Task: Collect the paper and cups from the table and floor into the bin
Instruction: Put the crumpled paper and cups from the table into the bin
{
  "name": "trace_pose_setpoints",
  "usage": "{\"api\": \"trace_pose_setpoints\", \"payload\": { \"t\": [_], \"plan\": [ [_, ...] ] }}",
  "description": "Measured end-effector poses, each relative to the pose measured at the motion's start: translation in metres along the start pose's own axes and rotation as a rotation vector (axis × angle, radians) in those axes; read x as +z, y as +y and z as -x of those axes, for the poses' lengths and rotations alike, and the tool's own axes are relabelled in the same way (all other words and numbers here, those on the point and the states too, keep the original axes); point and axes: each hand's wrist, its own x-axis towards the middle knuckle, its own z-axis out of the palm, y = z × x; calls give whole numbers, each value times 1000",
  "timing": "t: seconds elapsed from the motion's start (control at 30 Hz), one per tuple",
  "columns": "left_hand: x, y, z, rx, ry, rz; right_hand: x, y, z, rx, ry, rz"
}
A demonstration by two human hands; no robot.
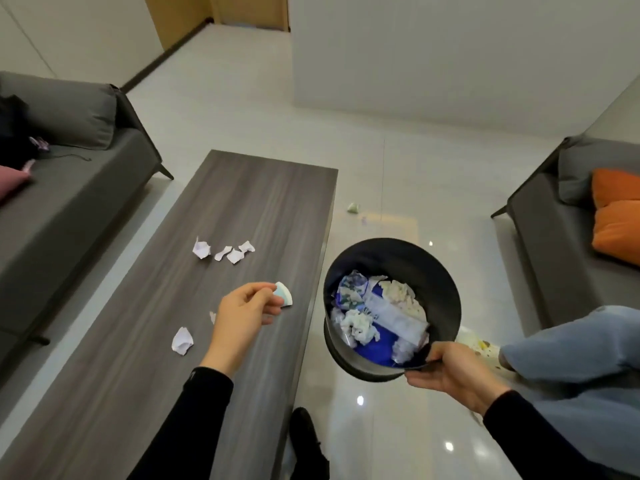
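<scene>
Cup [284, 295] pinched in my left grip [242, 306], fingers curled round it, just above the table [249, 195] and beside the bin [438, 271]. My right grip [450, 370] is clamped on the bin's near rim, holding it tilted over the floor [398, 174], part full of crumpled paper [360, 323]. Four paper scraps [228, 252] lie farther up the table, another scrap [182, 340] lies near my left wrist, and a small green piece [353, 207] sits on the floor beyond the bin

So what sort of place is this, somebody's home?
Most likely a living room or lounge. A grey fabric sofa stands beside a long dark wood-grain coffee table. A second grey sofa on the other side carries an orange cushion. The floor is glossy pale tile.
</scene>
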Motion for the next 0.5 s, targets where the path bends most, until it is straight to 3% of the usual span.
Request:
{"api": "trace_pose_setpoints", "payload": {
  "t": [0.23,0.5],
  "plan": [
    [50,-69,-72,-185,-10,-9,5,-17,-109,90,20,147],
    [100,-203,-125,-394,64,-1,-9,34,-275,233,32,281]
  ]
}}
